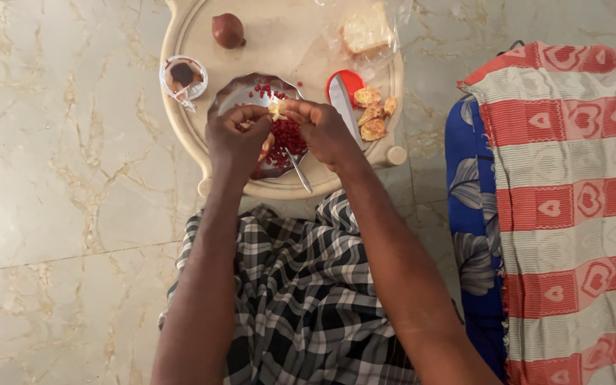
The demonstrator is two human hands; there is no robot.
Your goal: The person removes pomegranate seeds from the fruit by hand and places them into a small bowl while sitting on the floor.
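Both my hands meet over a steel plate (231,93) on a small round cream table (201,150). My left hand (235,139) and my right hand (322,130) together grip a piece of pomegranate (274,108), pale pith showing between the fingers. Red pomegranate seeds (288,135) lie heaped on the plate under the hands. A metal spoon (299,173) rests on the plate's near edge, its handle pointing toward me.
On the table: a whole brownish fruit (228,30), a small plastic cup (183,75), pomegranate peel pieces (374,117), a knife with red handle (344,96), bread in a clear bag (365,30). A red-and-white patterned cloth (572,207) over blue fabric lies to the right. Marble floor surrounds.
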